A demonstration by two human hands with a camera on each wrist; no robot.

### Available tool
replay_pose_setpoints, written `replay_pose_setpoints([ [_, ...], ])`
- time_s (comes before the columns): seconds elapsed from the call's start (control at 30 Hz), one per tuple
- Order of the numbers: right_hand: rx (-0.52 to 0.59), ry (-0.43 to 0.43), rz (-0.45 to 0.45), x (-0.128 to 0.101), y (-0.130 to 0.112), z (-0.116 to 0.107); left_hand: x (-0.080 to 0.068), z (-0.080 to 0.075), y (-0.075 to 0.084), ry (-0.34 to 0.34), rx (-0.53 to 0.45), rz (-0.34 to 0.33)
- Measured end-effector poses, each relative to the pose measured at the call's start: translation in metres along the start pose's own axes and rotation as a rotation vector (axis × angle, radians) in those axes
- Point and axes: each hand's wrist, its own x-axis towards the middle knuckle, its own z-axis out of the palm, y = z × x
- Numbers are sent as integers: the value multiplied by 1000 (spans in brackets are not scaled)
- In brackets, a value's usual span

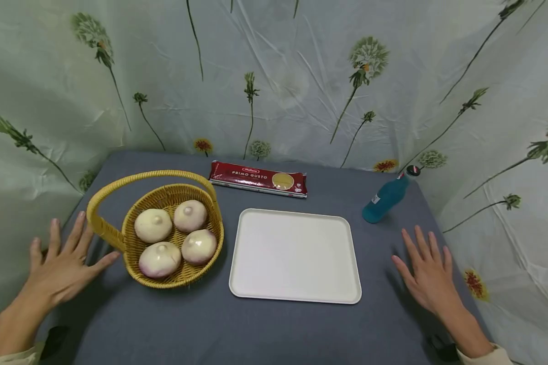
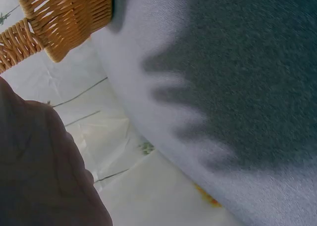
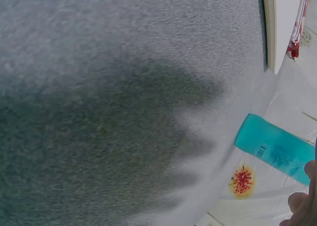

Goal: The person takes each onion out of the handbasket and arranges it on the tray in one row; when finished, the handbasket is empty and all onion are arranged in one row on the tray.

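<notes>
My left hand is spread with straight fingers at the left of the table, beside a yellow wicker basket. Inside the basket sit several round, pale onion-like vegetables with purplish tints. At the right, my right hand hovers over the table, fingers extended and holding nothing. Just beyond it stands a blue-green bottle with a dark cap. A white rectangular tray lies in the middle with nothing on it. The left wrist view shows the basket's side; the right wrist view shows the bottle.
Behind the tray, near the table's back edge, lies a red packet marked "Primo Gusto". The basket's tall handle arches above its rim. A pale curtain with dandelion prints hangs around the grey-blue table.
</notes>
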Motion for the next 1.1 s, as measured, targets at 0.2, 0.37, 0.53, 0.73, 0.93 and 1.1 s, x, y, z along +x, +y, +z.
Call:
replay_pose_setpoints([
  [0.2,-2,15,-23,4,-7,1,5,1,3,-42,-68,55],
  [0.37,12,7,-43,8,-12,6,9,5,8,-26,-151,137],
  [0.53,34,10,-60,11,-20,5,13,5,11,53,-320,297],
  [0.73,49,28,-92,15,-30,6,17,4,12,-30,-629,377],
  [0.93,66,35,-128,18,-41,8,17,3,14,-130,-817,388],
  [1.1,75,40,-155,23,-54,9,24,6,16,-163,-937,445],
])
